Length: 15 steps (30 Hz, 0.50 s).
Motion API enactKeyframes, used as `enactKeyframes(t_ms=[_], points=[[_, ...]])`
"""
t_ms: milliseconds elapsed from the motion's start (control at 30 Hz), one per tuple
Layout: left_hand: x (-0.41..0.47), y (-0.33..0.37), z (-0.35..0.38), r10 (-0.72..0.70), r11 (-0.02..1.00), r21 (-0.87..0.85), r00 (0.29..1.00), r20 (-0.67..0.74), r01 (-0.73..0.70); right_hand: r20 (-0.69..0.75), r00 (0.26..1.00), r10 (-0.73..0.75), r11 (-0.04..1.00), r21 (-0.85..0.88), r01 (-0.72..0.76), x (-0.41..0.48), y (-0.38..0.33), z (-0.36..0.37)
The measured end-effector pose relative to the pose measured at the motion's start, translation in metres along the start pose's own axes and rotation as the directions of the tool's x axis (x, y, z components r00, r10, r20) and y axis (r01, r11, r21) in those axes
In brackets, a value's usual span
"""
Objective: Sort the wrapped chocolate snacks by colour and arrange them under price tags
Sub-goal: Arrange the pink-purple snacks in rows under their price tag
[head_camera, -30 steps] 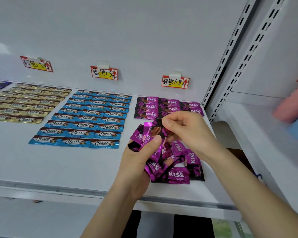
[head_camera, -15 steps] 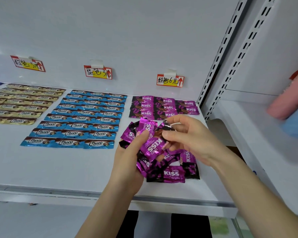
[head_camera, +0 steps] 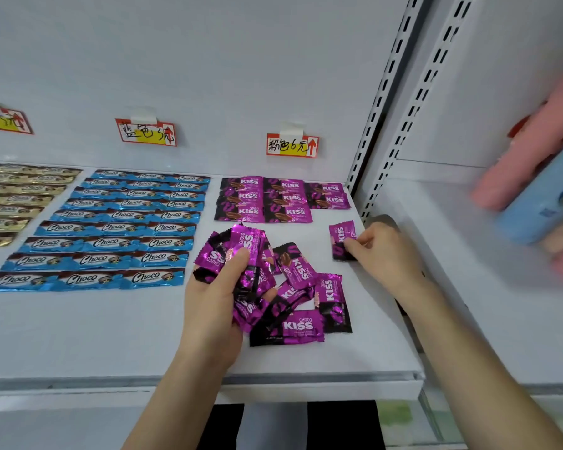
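My left hand [head_camera: 213, 303] grips a bunch of purple Kiss snacks [head_camera: 238, 251] above the white shelf [head_camera: 78, 329]. More purple snacks lie in a loose pile [head_camera: 301, 306] just right of that hand. My right hand [head_camera: 384, 251] pinches a single purple Kiss snack [head_camera: 341, 237] near the shelf's right edge, in front of the arranged purple rows [head_camera: 283, 199]. Those rows sit under the pink price tag [head_camera: 292, 145]. Blue Choco snacks [head_camera: 117, 228] lie in neat rows under the blue price tag [head_camera: 146, 132].
Gold snacks [head_camera: 17, 196] lie in rows at far left under a third price tag [head_camera: 4, 120]. Slotted shelf uprights [head_camera: 394, 102] rise on the right. Blurred pink and blue packs [head_camera: 540, 183] sit on the neighbouring shelf at right.
My right hand has pulled one purple snack out of the bunch and carried it right and toward the back. My left hand still holds the bunch.
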<state>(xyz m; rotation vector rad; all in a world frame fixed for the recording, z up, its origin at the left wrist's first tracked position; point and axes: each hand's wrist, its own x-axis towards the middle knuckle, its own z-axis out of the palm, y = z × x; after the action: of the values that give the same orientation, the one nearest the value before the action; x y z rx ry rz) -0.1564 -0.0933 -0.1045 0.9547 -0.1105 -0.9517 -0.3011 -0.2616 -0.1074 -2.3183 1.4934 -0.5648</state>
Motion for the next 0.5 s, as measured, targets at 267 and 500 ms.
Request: enactKeyframes(t_ms=[267, 500], points=[[0.001, 0.000, -0.003, 0.009, 1.000, 0.030, 1.000, -0.011, -0.009, 0.072, 0.948, -0.310, 0.951, 0.022, 0.309, -0.005, 0.001, -0.004], [0.001, 0.002, -0.005, 0.004, 0.999, 0.039, 1.000, 0.000, -0.004, 0.055, 0.963, -0.265, 0.950, -0.153, 0.271, 0.015, 0.009, 0.010]])
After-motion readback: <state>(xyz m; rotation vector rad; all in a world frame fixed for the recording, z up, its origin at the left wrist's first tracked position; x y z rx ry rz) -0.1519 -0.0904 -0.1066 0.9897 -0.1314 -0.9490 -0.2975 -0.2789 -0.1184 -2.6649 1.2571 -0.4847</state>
